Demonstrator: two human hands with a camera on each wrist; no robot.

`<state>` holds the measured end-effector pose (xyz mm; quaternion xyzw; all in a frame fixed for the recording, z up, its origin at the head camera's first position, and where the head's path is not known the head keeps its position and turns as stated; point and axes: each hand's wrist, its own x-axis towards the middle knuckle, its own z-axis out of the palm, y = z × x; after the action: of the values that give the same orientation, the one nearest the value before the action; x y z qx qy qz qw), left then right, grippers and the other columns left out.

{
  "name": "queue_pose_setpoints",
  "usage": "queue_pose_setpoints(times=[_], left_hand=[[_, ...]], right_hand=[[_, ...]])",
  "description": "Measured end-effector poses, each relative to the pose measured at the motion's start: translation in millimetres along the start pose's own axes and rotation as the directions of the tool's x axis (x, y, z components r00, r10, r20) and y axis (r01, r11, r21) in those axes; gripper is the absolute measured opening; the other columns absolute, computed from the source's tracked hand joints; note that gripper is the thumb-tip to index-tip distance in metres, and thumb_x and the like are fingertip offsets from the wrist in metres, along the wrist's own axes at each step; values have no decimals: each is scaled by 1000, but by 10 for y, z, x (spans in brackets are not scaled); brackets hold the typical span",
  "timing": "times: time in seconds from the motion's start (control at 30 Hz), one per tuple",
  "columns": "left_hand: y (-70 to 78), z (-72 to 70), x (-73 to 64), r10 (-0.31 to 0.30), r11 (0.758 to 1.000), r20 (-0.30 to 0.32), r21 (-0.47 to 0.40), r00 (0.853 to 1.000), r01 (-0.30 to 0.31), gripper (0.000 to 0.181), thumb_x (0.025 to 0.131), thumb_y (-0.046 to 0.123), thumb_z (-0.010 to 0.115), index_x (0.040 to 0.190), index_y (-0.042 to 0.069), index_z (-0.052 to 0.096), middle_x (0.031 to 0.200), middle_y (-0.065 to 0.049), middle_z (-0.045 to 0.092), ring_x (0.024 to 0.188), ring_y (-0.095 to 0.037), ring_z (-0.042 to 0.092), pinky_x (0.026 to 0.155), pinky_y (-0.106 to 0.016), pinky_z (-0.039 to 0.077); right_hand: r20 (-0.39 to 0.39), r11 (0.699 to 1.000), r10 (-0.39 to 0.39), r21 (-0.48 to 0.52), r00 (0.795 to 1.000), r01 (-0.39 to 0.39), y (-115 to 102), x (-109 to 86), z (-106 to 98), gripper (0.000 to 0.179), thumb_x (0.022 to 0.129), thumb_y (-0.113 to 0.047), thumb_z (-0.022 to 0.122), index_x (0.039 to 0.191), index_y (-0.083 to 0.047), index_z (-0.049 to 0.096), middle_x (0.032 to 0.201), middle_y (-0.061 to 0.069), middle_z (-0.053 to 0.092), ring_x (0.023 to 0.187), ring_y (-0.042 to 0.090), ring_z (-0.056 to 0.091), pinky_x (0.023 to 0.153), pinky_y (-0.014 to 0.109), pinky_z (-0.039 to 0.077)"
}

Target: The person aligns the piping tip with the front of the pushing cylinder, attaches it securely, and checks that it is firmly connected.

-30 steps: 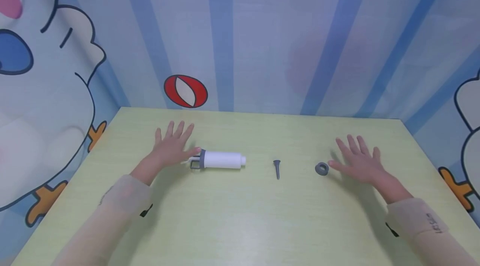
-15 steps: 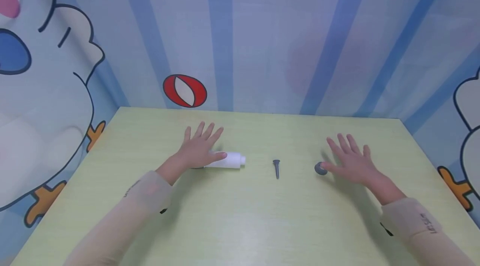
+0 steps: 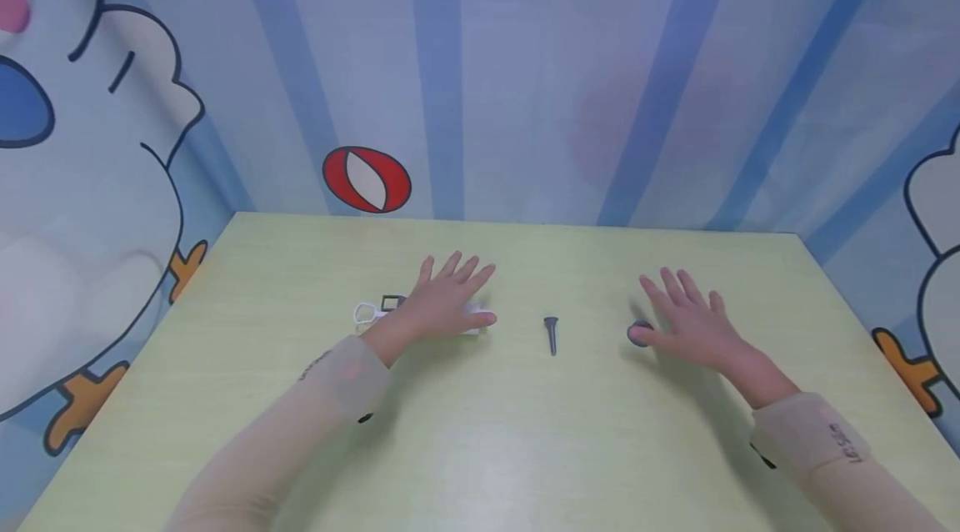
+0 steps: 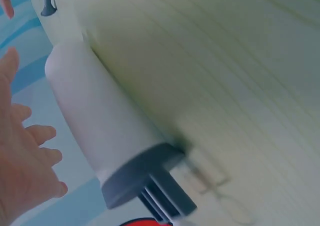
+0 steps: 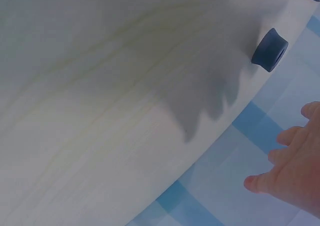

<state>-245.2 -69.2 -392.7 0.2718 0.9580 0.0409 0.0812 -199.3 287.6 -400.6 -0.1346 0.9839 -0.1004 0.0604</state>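
Note:
My left hand [image 3: 442, 304] hovers over a white syringe-like tube [image 4: 100, 111], fingers spread, holding nothing. In the head view it hides most of the tube; the white loop handle [image 3: 366, 313] shows to its left. The left wrist view shows the tube's dark grey collar [image 4: 142, 172] and a gap between tube and hand. My right hand [image 3: 693, 328], also spread, is above the table with its thumb overlapping a small grey flared ring [image 5: 270, 50] in the head view. In the right wrist view, hand and ring are apart. A grey funnel-shaped nozzle [image 3: 552, 335] lies between the hands.
The pale yellow-green table [image 3: 480, 432] ends at a back edge against a blue striped curtain [image 3: 517, 82]. Cartoon figures are printed on the cloth at both sides, with a red and white ball [image 3: 367, 179] printed near the table's back edge.
My left hand has moved right along the tube, covering its body and uncovering the loop handle. The right hand has shifted slightly left over the ring. The objects appear to stay in place.

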Motion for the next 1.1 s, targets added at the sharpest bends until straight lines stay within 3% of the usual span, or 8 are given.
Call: queue_pose_setpoints(times=[0.27,0.63,0.83,1.1], left_hand=[[158,42,142,64,995,-19,-78,998,-65,71,83,58,44,141,25,20,146,-3,25,137,-27,11,105,-55,2],[381,127,351,119,988,-26,-93,993,-121,61,83,45,54,136,21,34,133,2,46,123,-19,41,100,-47,26],[464,184,446,130,986,0,-104,992,-129,51,86,39,53,132,20,41,127,2,51,116,-18,49,95,-41,34],[546,205,542,125,976,16,-183,992,-120,39,86,29,55,123,18,52,113,3,61,105,-13,56,91,-33,39]], right_hand=[[-15,1000,-19,-6,1000,19,-24,33,28,87,79,-64,44,142,-12,14,146,23,5,133,43,2,92,70,5],[-14,999,-43,11,999,43,-113,44,65,88,78,-62,48,141,-9,18,145,25,9,130,46,10,92,68,12],[-16,998,-62,-5,998,62,-140,35,71,87,79,-62,47,141,-7,19,144,25,13,129,45,15,92,66,19],[-7,996,-73,42,997,73,-132,34,68,88,76,-63,49,140,-7,23,142,25,21,125,45,25,93,60,27]])
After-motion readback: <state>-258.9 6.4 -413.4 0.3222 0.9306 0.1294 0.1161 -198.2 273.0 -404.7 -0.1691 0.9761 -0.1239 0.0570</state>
